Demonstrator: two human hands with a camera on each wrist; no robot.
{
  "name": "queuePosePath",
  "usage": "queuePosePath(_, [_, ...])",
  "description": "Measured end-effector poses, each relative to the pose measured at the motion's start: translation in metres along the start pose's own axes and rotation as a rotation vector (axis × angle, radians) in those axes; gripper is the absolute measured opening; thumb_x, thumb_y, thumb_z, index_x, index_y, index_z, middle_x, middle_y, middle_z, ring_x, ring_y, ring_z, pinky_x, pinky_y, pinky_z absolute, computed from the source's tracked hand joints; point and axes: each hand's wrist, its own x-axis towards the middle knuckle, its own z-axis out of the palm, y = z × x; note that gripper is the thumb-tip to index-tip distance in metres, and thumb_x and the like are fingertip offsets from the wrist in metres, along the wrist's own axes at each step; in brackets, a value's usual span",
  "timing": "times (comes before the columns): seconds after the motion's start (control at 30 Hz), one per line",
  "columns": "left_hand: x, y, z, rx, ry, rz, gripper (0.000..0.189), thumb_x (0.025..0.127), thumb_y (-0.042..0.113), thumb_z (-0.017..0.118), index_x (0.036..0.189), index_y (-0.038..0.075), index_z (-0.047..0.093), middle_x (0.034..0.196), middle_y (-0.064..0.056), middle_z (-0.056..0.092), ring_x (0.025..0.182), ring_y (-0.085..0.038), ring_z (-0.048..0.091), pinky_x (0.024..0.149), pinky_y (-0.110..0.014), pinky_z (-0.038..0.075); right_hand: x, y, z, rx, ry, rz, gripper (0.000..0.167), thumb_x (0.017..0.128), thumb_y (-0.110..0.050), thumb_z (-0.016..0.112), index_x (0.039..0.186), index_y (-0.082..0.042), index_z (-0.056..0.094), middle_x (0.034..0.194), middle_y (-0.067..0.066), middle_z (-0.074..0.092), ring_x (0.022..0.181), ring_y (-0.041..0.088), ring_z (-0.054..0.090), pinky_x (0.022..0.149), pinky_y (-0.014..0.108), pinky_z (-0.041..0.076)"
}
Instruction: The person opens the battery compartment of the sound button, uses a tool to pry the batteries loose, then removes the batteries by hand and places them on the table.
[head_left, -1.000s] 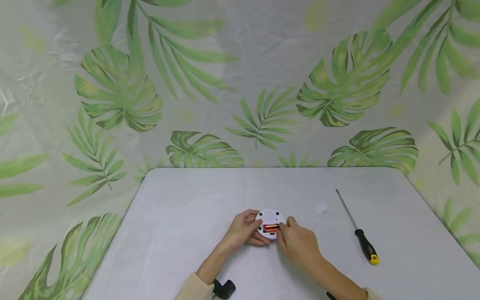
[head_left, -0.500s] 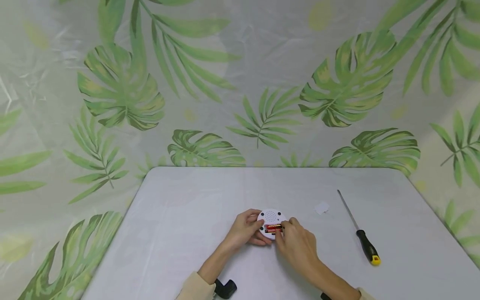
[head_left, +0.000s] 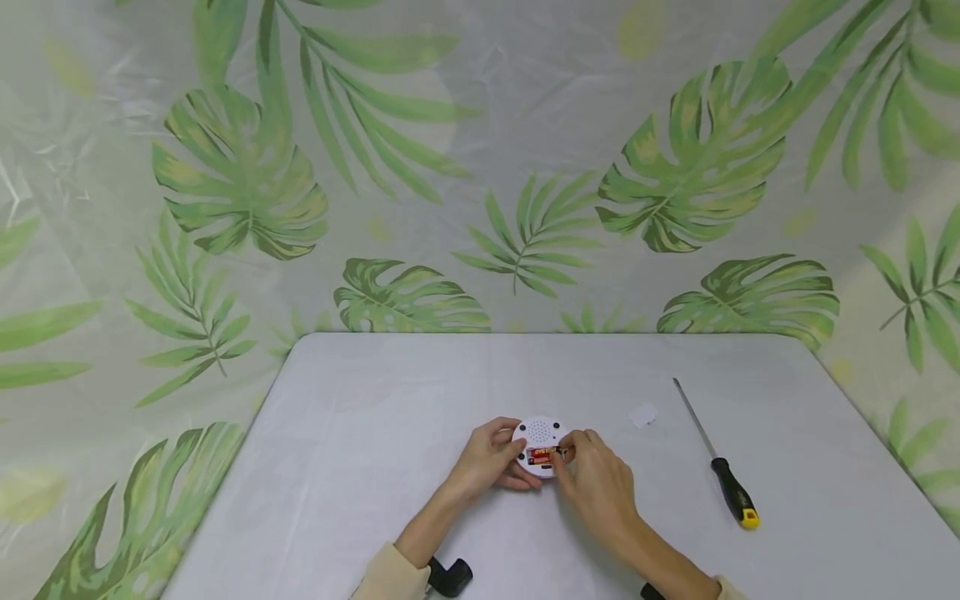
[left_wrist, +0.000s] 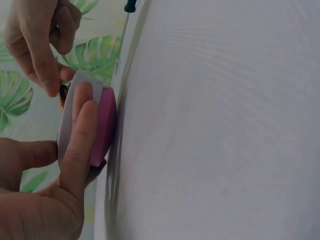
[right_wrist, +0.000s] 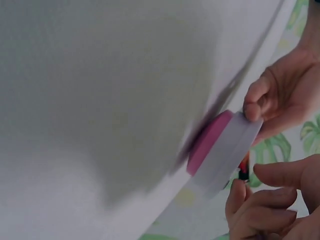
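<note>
A round white device (head_left: pixel 538 432) with a perforated speaker grille and dark feet faces up, its battery compartment uncovered. Its underside is pink in both wrist views. My left hand (head_left: pixel 483 461) grips its left edge, thumb on top and fingers beneath. Red batteries (head_left: pixel 540 456) lie in the compartment. At their right end, my right hand (head_left: pixel 600 482) pinches one battery (right_wrist: pixel 244 167) between thumb and finger. That battery's black end sticks up out of the device in the right wrist view. The fingers hide part of the compartment.
A screwdriver (head_left: pixel 731 492) with a black and yellow handle lies to the right on the white table (head_left: pixel 375 400). Near its tip is a small white piece (head_left: pixel 642 416). A black object (head_left: pixel 450 577) shows beside the left sleeve. Leaf-patterned sheeting hangs behind.
My right fingers have shifted slightly at the batteries' right end, and one battery's end now looks tilted upward. My left hand keeps holding the device in place.
</note>
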Motion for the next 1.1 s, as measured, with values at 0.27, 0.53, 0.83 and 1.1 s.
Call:
queuePosePath(0.27, [0.001, 0.001, 0.002, -0.007, -0.018, -0.002, 0.036, 0.107, 0.006, 0.053, 0.141, -0.005, 0.048, 0.133, -0.025, 0.066, 0.072, -0.027, 0.079, 0.07, -0.039, 0.069, 0.017, 0.013, -0.007, 0.196, -0.141, 0.062, 0.015, 0.082, -0.007, 0.086, 0.086, -0.008, 0.072, 0.076, 0.0, 0.067, 0.065, 0.008, 0.051, 0.054, 0.019, 0.038])
queuePosePath(0.53, [0.002, 0.0, 0.005, -0.008, -0.035, 0.001, 0.036, 0.107, 0.006, 0.053, 0.14, -0.005, 0.048, 0.13, -0.025, 0.067, 0.071, -0.027, 0.079, 0.07, -0.038, 0.069, 0.026, 0.019, -0.015, 0.188, -0.251, -0.065, 0.011, 0.082, -0.004, 0.084, 0.082, -0.011, 0.075, 0.076, -0.005, 0.065, 0.068, 0.006, 0.054, 0.057, 0.016, 0.042])
queuePosePath(0.83, [-0.002, 0.001, 0.0, 0.0, -0.007, -0.014, 0.035, 0.107, 0.007, 0.052, 0.14, -0.003, 0.049, 0.129, -0.023, 0.069, 0.072, -0.028, 0.079, 0.069, -0.038, 0.069, 0.038, 0.035, -0.037, 0.024, -0.243, -0.166, 0.008, 0.086, -0.013, 0.084, 0.085, -0.015, 0.077, 0.084, -0.005, 0.069, 0.08, 0.018, 0.067, 0.061, 0.024, 0.05])
queuePosePath(1.1, [-0.002, 0.002, 0.001, 0.016, -0.029, -0.013, 0.037, 0.107, 0.007, 0.052, 0.141, -0.004, 0.047, 0.13, -0.025, 0.068, 0.074, -0.029, 0.08, 0.071, -0.038, 0.069, 0.064, 0.13, -0.093, -0.061, -0.112, 0.052, 0.017, 0.098, -0.015, 0.067, 0.1, 0.001, 0.073, 0.079, 0.01, 0.075, 0.054, 0.013, 0.053, 0.04, 0.027, 0.039])
